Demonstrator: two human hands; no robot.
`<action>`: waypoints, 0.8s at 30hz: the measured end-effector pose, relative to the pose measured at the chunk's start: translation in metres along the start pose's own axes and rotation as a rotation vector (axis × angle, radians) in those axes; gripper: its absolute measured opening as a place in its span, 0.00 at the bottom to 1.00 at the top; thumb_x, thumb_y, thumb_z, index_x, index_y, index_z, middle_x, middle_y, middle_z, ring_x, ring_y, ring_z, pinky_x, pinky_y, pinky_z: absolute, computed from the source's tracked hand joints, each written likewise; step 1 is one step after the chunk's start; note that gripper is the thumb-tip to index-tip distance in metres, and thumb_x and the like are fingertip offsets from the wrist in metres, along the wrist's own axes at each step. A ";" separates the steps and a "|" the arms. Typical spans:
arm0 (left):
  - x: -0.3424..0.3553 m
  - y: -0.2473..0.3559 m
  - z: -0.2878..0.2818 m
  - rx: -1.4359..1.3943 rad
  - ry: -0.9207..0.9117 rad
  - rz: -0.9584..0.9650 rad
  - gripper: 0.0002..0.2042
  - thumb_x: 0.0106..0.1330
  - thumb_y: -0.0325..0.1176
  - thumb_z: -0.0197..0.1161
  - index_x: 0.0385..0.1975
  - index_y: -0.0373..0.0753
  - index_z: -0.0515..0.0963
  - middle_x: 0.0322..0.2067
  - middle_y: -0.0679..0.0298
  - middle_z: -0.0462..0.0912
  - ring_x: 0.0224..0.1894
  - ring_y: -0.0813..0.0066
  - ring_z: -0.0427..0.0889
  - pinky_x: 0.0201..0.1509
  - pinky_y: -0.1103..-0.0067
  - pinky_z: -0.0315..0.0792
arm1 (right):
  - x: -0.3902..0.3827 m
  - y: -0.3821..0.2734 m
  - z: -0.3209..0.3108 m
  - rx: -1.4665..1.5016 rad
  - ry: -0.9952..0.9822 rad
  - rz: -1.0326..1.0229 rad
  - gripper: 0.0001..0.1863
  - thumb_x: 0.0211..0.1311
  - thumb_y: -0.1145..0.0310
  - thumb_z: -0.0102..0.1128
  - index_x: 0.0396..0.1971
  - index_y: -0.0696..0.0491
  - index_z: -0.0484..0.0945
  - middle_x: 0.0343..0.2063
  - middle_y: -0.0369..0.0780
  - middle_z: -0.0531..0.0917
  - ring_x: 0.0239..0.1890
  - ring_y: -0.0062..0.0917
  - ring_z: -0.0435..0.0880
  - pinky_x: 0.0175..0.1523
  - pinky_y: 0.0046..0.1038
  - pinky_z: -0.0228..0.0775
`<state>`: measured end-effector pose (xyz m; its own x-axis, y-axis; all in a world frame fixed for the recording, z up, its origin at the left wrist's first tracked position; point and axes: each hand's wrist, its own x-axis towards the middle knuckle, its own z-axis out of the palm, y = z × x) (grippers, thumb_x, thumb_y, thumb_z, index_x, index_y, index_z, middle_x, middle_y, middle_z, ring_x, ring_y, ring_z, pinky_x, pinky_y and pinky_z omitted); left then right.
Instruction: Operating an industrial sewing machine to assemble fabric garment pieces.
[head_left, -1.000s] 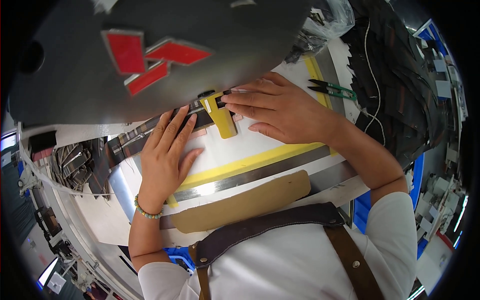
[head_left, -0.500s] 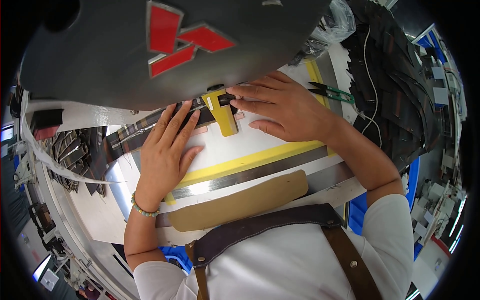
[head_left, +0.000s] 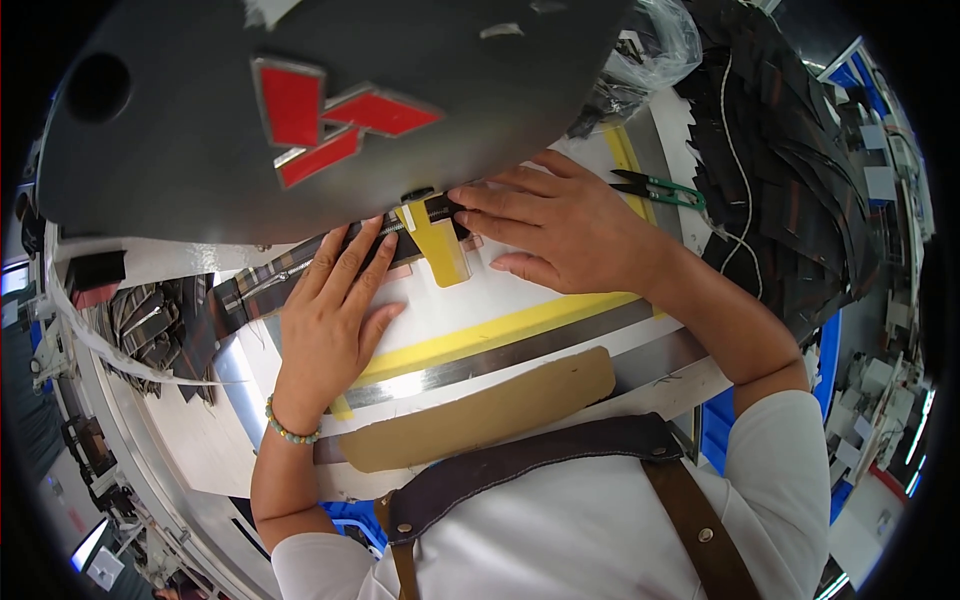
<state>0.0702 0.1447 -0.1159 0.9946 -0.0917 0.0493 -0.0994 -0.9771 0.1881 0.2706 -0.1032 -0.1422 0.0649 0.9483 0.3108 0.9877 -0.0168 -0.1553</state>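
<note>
Left hand is flat and open, fingers spread, pressing down on a dark plaid fabric strip that runs across the white worktop toward the sewing machine head. Right hand is open too, fingertips pinning the strip's other end right by the yellow guide piece, just under the machine. Neither hand is really gripping anything, it's all flat-palm pressure.

The strip looks thin, light and floppy, so I'd guess it slides and skews easily on that smooth top. Best held just like this: flat fingers on both sides of the guide, close to where it feeds, not pinched by an edge.

Further out: green-handled thread snips beside the right hand, a yellow tape line and a tan cardboard template near the body, and piles of dark cut pieces to the right.

Compared with a second ago, the hands have barely budged; the left fingers have crept slightly closer to the guide, and the machine head sits differently in view since the camera moved.
</note>
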 end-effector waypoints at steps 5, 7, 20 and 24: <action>-0.001 0.001 -0.001 0.015 -0.010 0.004 0.33 0.63 0.38 0.71 0.70 0.38 0.75 0.76 0.56 0.70 0.78 0.49 0.67 0.77 0.62 0.69 | -0.001 -0.001 0.002 0.002 0.008 0.002 0.23 0.71 0.52 0.64 0.59 0.49 0.84 0.67 0.34 0.80 0.73 0.27 0.72 0.80 0.42 0.59; -0.001 0.000 -0.001 0.020 -0.010 0.007 0.33 0.63 0.38 0.71 0.71 0.38 0.75 0.76 0.56 0.70 0.78 0.49 0.67 0.77 0.62 0.69 | 0.000 -0.001 0.003 0.004 0.019 -0.002 0.23 0.71 0.52 0.65 0.59 0.49 0.84 0.66 0.34 0.80 0.73 0.27 0.72 0.79 0.42 0.60; -0.002 -0.005 0.001 -0.035 0.015 0.025 0.33 0.63 0.38 0.71 0.70 0.38 0.75 0.76 0.55 0.70 0.78 0.47 0.67 0.78 0.61 0.67 | 0.008 0.002 0.000 0.153 0.133 0.076 0.21 0.65 0.62 0.71 0.56 0.49 0.85 0.57 0.36 0.80 0.64 0.35 0.77 0.71 0.43 0.69; -0.002 -0.006 0.001 -0.044 0.028 0.036 0.33 0.63 0.38 0.72 0.70 0.38 0.75 0.76 0.56 0.70 0.77 0.47 0.67 0.78 0.61 0.67 | 0.011 0.002 -0.002 0.113 0.058 0.074 0.20 0.67 0.59 0.69 0.58 0.45 0.85 0.59 0.37 0.77 0.68 0.37 0.73 0.71 0.46 0.68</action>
<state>0.0688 0.1502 -0.1180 0.9891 -0.1208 0.0841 -0.1372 -0.9637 0.2289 0.2738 -0.0935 -0.1371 0.1482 0.9257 0.3480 0.9579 -0.0468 -0.2834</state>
